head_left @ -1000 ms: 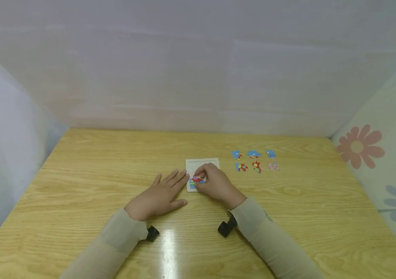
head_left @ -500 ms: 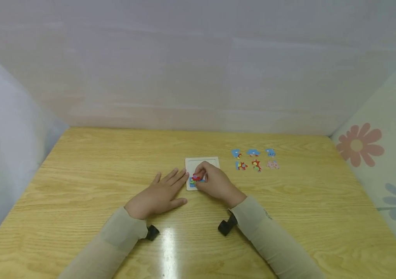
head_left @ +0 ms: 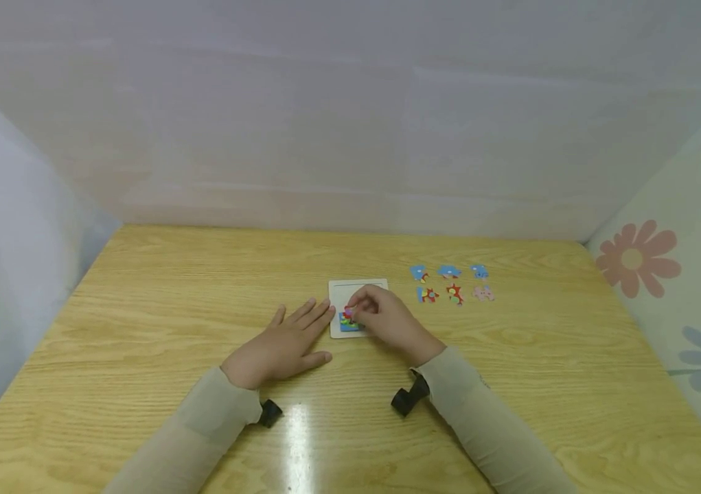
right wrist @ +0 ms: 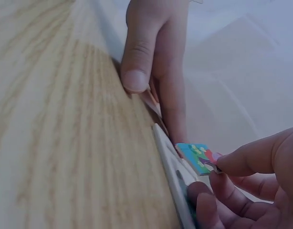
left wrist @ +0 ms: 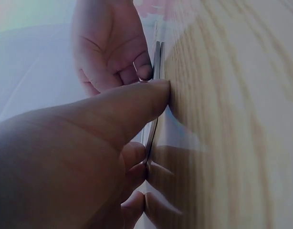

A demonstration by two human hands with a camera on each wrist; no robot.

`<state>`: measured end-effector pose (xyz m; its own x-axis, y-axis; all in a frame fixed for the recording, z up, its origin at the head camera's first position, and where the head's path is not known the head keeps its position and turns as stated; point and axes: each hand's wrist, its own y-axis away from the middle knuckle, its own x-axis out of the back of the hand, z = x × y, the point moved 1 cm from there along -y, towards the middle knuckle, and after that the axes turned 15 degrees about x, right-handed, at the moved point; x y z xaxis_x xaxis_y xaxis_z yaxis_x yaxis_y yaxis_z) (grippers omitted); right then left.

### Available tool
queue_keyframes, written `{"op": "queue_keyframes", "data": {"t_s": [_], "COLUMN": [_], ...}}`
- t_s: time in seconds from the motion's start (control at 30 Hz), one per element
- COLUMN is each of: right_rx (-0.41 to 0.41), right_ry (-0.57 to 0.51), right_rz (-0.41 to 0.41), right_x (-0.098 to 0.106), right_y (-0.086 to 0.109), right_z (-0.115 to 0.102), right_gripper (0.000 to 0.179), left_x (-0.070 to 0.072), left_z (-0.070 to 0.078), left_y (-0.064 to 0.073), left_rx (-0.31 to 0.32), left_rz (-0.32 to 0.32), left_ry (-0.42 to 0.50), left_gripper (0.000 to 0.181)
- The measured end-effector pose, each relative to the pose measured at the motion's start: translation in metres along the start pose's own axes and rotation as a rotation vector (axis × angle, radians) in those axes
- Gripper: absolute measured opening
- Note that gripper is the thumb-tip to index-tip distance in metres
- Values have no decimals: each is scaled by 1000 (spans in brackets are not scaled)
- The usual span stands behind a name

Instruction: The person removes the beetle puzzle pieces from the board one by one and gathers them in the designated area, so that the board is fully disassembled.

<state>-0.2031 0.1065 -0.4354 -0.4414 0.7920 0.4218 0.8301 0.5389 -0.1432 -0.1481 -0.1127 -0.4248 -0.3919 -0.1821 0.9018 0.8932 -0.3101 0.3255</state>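
My right hand (head_left: 396,326) pinches a jigsaw puzzle piece (right wrist: 195,157) between thumb and fingers. Blue, green, red and pink show on it. In the right wrist view the piece is tilted, just above a thin white puzzle tray (head_left: 340,291); the head view places it over the tray's lower left part. Flat on the table lies my left hand (head_left: 282,345), fingers spread and straight, its fingertips at the tray's left edge. My right fingers hide part of the piece and the tray's lower right.
Several loose puzzle pieces lie in two rows to the right of the tray, among them a red and blue one (head_left: 428,295) and a pink one (head_left: 483,293). The wooden table (head_left: 158,288) meets a pale cloth wall (head_left: 350,137) at the back.
My right hand has shifted slightly right, with the puzzle piece moving a little right too and more of its blue and green face showing. My left hand stays put.
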Motion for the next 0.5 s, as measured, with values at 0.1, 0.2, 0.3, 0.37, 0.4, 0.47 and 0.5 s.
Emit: {"op": "queue_keyframes", "data": {"t_s": [0.1,0.2,0.3,0.37,0.4,0.47,0.5], "right_rx": [0,-18,-46,-62,-69,-94,-106], "right_ry": [-38,-106,-159,-172,-180,-208,-224], "right_rz": [4,19,28,30,29,39,48], "right_x": [5,10,16,19,21,25,27], "right_y": [0,0,0,0,0,2,2], "right_z": [-2,-2,-2,-1,0,1,3], "right_gripper": [9,11,15,18,18,19,18], "left_x": [0,1,1,1,1,1,0], "left_z": [0,0,0,0,0,0,0], "left_y": [0,0,0,0,0,-1,-1], "left_rx": [4,6,10,13,13,12,10], "left_rz": [-3,-1,-3,-7,-8,-10,-11], "left_ry": [3,-2,-6,-7,-10,-13,-15], "left_gripper": [77,78,78,78,78,77,77]}}
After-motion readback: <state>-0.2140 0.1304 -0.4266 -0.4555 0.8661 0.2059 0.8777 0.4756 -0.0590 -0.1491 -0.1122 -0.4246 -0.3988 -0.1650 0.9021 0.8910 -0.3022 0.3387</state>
